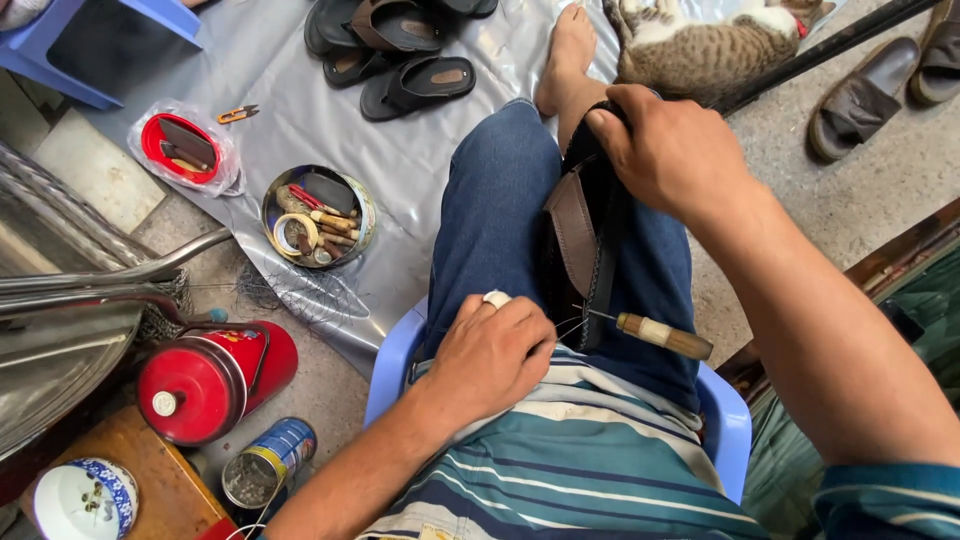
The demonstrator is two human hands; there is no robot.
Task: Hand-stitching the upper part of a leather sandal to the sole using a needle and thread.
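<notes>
Down on the grey plastic sheet (400,150), the containers run from large to small: a red metal flask with a wire handle (215,380) lying on its side by the blue plastic stool (725,425); a round metal tin (318,215) crowded with wooden-handled tools, a roll of tape and small bits; a red shallow dish inside a clear bag (183,148) holding dark flat pieces; an open blue-labelled can (268,462) with greyish contents I cannot make out; and a blue-and-white ceramic bowl (85,498) on a wooden board.

The right hand (672,150) is closed over the top edge of a dark brown leather sandal (585,245), which stands upright between the jeans-clad thighs. The left hand (490,350) is curled shut, fingertips pinching thin pale thread drawn from the sandal; a white band sits on one finger. A wooden-handled awl (660,335) sticks out of the sandal's lower edge, held by neither hand.

Room is tight: a tabby cat (705,45) and a heap of dark sandals (400,45) lie just beyond the knees.
</notes>
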